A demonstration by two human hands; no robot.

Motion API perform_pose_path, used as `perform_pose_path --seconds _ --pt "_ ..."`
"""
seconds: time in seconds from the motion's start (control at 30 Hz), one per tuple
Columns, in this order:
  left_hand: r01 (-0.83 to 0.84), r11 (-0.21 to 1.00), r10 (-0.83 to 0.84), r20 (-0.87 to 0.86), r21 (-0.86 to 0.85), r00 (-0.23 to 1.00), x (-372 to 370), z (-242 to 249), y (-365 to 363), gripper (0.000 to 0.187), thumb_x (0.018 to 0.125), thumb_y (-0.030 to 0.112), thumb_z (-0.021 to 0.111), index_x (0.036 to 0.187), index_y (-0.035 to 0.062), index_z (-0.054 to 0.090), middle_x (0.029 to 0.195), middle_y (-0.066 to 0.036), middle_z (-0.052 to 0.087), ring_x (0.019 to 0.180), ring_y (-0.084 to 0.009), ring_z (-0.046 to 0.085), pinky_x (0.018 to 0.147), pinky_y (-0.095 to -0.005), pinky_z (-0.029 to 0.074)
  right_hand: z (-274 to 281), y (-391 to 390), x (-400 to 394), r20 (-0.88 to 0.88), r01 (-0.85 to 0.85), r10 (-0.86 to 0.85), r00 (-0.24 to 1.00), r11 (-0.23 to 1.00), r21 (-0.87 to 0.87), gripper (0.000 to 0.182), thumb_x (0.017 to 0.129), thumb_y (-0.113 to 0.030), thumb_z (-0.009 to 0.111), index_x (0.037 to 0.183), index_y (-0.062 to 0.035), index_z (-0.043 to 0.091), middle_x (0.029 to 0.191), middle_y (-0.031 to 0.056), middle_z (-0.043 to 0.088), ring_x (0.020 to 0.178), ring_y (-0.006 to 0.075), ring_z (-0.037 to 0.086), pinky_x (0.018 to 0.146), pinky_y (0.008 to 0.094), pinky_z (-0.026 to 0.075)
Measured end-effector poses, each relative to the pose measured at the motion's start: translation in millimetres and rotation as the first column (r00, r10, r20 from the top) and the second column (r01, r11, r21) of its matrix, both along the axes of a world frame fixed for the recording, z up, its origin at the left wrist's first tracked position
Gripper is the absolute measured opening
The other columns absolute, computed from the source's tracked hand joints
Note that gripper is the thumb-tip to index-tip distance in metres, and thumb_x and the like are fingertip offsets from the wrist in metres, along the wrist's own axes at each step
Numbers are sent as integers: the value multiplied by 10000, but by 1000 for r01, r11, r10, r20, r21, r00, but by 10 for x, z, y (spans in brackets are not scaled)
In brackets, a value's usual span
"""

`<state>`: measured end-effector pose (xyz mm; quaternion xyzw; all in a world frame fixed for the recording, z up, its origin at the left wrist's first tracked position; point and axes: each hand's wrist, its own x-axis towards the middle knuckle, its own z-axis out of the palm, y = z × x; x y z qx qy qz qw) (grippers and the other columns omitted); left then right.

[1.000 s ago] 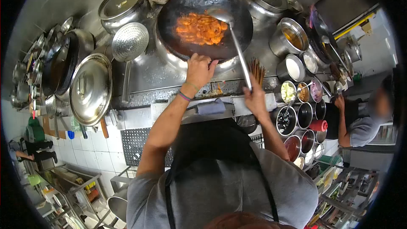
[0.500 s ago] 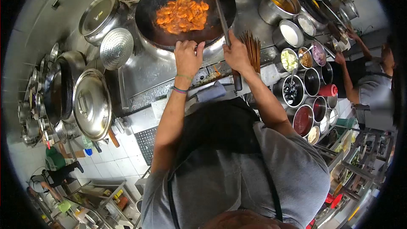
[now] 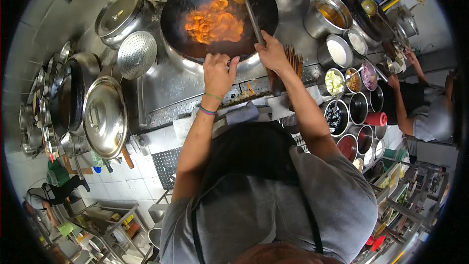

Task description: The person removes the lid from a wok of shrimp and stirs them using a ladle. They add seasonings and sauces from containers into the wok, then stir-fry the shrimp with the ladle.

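Observation:
A large black wok (image 3: 172, 29) sits on the steel range, with a pile of orange-red shrimp (image 3: 215, 25), blurred by motion, in its middle. My left hand (image 3: 220, 74) is closed on the wok's near edge; its exact hold is partly hidden by the fingers. My right hand (image 3: 273, 54) grips the long handle of a ladle (image 3: 253, 19). The ladle's bowl, coated in orange-brown sauce, hangs over the far side of the wok, apart from the shrimp. Thin brown sticks (image 3: 294, 59) stand in a bundle just right of my right hand.
Left of the wok are a lidded pot (image 3: 118, 13), a perforated skimmer (image 3: 137, 55) and a big lid (image 3: 103, 117). At right stand a pot of oil (image 3: 326, 22) and several ingredient containers (image 3: 334, 82). A co-worker (image 3: 430, 107) works at far right near a blue flame.
The shrimp have shifted and smeared into motion within the wok. The ladle's bowl has moved left relative to the wok. Both hands keep their holds, and the view has shifted slightly.

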<state>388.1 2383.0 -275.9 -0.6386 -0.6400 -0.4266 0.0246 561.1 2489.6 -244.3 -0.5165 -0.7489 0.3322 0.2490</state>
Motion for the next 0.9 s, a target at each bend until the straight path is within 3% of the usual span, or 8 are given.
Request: perform_pose_path --seconds 0.1,0.13,0.2,0.37,0.43,0.5,0.73,0.9 --pt "0 1000 0 0 10 1000 -9 -15 20 316 896 229 746 692 24 619 712 -144 594 713 -348 519 693 -449 422 -313 112 -103 -79 -91 90 993 996 -20 618 941 -114 629 1489 82 423 1260 286 655 1102 259 643 977 346 487" --pt "2 1000 -2 0 7 1000 -12 -24 10 315 896 229 745 693 24 621 715 -145 595 716 -348 520 693 -450 424 -431 95 -77 -244 -194 208 947 978 80 586 925 -105 632 1444 107 462 1209 313 669 1022 281 698 864 361 538" --pt "9 1000 -9 -12 -3 1000 -20 -23 -9 309 896 229 745 699 22 627 729 -147 604 729 -350 526 698 -451 427 45 -195 93 -231 -237 177 957 933 -270 599 932 -109 630 1456 112 443 1229 312 660 1009 245 691 837 341 543" --pt "-17 999 15 33 36 999 -2 -11 -6 293 891 223 747 716 17 634 736 -145 602 744 -355 527 706 -455 430 -1 -400 273 -277 -148 86 957 965 -214 583 979 -38 586 1513 83 388 799 14 591 590 54 491 516 259 412" --pt "-7 1000 6 22 7 1000 6 4 -7 296 891 227 751 720 15 635 726 -142 593 736 -350 519 709 -449 431 -133 -176 278 -190 -91 65 980 988 -127 585 982 -46 589 1520 69 388 799 24 603 562 64 480 500 265 412" --pt "0 1000 0 15 -21 1000 -10 26 -11 300 891 231 752 719 15 634 724 -140 591 732 -346 516 708 -448 429 -204 -62 253 -159 -26 19 987 999 -41 589 929 -125 640 1461 64 472 1111 322 691 990 303 719 854 342 529" --pt "-1 1000 1 19 -8 1000 -13 13 2 300 890 227 751 711 20 629 712 -127 583 719 -335 510 697 -446 423 -153 -339 308 -178 -109 55 983 945 -308 599 942 -90 625 1479 90 430 1122 234 717 992 228 688 880 305 510" --pt "-7 1000 8 33 -11 999 -11 14 -8 296 886 223 755 707 23 632 711 -125 584 723 -333 515 698 -447 425 -4 -590 463 -316 -200 120 941 951 -236 579 959 -50 619 1485 91 424 1064 119 669 850 126 580 761 262 493"
